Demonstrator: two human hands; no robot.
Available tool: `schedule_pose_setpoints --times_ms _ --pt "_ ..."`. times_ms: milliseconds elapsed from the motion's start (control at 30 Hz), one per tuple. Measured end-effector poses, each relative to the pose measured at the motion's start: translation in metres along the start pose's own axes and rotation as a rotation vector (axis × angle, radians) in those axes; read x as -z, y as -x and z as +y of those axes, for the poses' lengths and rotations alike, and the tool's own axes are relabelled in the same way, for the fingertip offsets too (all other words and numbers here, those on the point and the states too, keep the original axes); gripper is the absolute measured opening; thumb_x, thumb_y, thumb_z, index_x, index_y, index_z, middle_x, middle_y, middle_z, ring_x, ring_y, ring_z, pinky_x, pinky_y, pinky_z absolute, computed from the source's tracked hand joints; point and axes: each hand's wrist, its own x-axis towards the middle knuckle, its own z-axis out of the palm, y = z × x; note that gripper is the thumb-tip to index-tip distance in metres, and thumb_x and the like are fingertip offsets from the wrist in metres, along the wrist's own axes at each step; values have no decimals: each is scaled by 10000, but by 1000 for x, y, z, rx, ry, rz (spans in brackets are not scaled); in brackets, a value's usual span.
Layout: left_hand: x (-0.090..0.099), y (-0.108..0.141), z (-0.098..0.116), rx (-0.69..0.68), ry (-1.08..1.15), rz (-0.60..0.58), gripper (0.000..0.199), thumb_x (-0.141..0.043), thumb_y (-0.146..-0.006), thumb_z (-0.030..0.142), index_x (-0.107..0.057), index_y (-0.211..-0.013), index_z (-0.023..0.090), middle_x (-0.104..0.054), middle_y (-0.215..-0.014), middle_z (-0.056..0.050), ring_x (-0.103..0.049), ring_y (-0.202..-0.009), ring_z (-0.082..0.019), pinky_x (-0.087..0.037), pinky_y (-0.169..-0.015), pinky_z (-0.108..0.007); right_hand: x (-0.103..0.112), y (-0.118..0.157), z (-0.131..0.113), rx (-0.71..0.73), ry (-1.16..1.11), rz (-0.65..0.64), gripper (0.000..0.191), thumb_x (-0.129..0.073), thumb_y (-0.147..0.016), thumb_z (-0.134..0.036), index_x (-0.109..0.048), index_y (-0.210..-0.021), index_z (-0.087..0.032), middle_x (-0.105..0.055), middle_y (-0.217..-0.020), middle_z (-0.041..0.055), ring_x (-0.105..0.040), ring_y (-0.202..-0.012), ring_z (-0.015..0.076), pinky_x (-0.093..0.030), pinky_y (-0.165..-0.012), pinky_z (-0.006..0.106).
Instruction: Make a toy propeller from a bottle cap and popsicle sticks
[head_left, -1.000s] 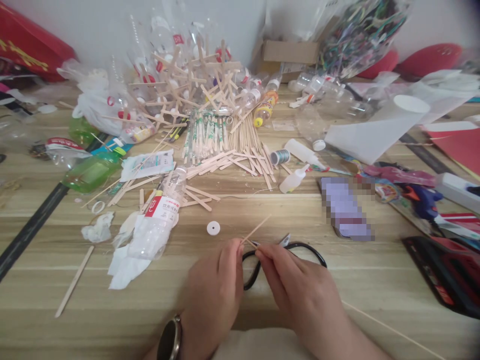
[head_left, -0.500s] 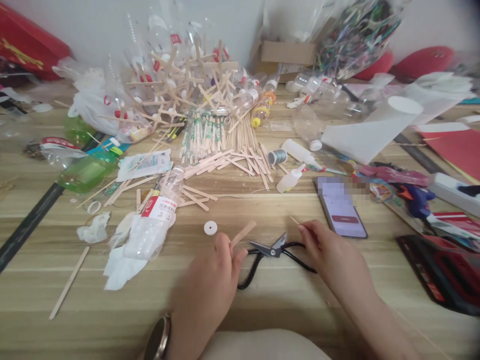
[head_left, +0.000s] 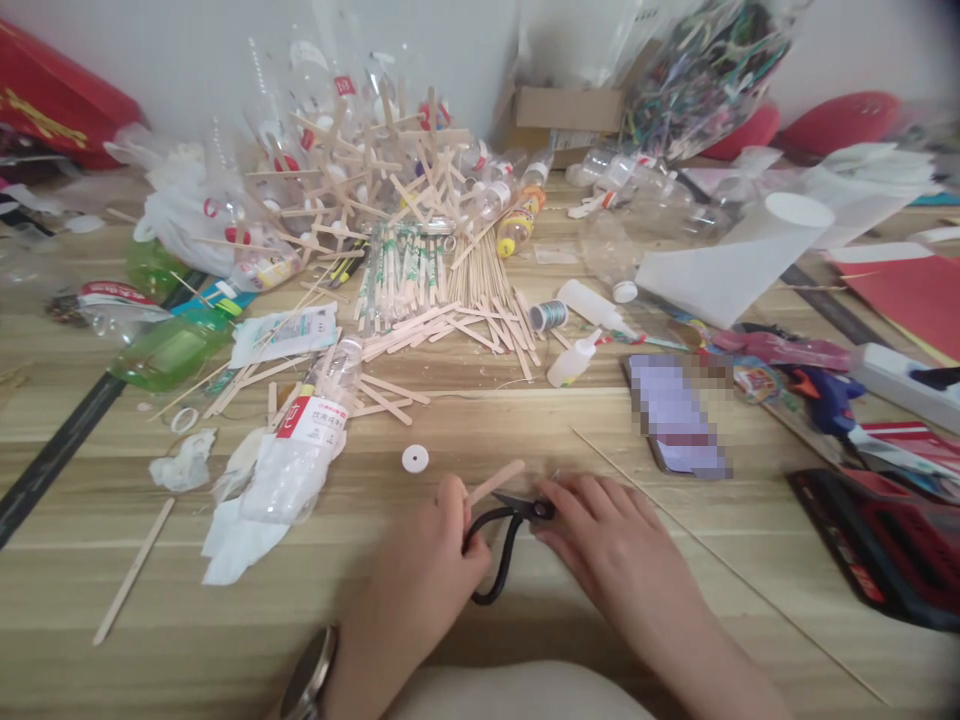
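Note:
My left hand is closed on a flat wooden stick, whose rounded end points up and right; a black scissor handle touches its fingertips. My right hand pinches the black scissors near their pivot, and its fingers hide part of the blades and the other handle. A thin skewer lies slantwise on the table to the right of my right hand. Beyond my left hand sits a white disc with a small central hole.
A phone lies beyond my right hand. A clear bottle rests on the left, a loose wooden stick nearby. Glue bottles, a wire spool and piled sticks stand further back. A red-black case is at right.
My right hand has let go of the skewer, which now lies on the table, and moved left onto the scissors. The scissors have turned and shifted left. My left hand still holds the flat stick.

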Motion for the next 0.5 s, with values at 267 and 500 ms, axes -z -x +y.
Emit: schedule_pose_setpoints --times_ms 267,500 --pt "22 19 -7 28 824 -247 320 -515 -853 478 -345 -727 238 -387 -596 91 -341 -512 -96 -278 -500 -221 5 -16 -5 140 -81 115 244 -426 -926 -81 -640 -958 -191 -676 -831 59 -616 -750 210 -451 -715 346" --pt "12 7 -18 199 1733 -762 549 -645 -654 645 -295 -598 225 -248 -421 127 -72 -373 -36 -29 -328 -153 21 -18 -14 -66 -669 192 118 -424 -970 -183 -538 -990 -209 -683 -836 39 -675 -747 167 -529 -635 259"
